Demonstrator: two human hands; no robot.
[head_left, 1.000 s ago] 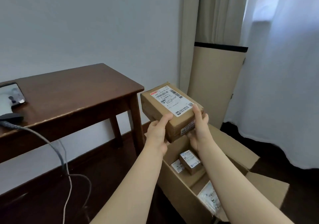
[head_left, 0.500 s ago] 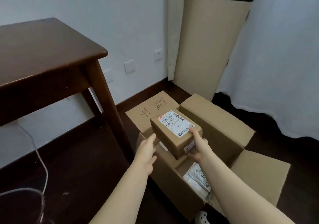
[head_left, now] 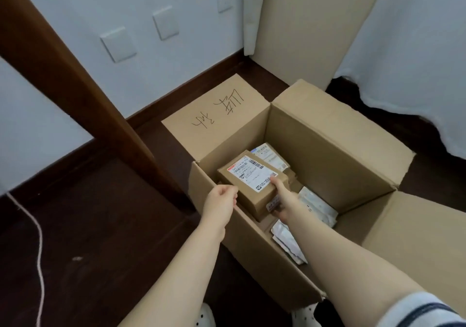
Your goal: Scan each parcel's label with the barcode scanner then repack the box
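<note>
Black handwritten characters, upside down and not surely legible, stand on the far flap point(head_left: 222, 107) of the carton point(head_left: 327, 155), while the white shipping label point(head_left: 253, 175) atop the parcel point(head_left: 254, 202) at frame centre shows barcodes, a red patch and blurred print.

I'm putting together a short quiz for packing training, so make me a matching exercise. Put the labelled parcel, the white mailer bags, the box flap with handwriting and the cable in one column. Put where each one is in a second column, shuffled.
Things
1. labelled parcel
2. white mailer bags
3. flap with handwriting
4. cable

Places
A. on the dark floor, left of the table leg
B. folded out toward the wall
C. held by the right hand, inside the big box
D. lying in the box beside the parcel

Pairs: 1-C, 2-D, 3-B, 4-A
</note>
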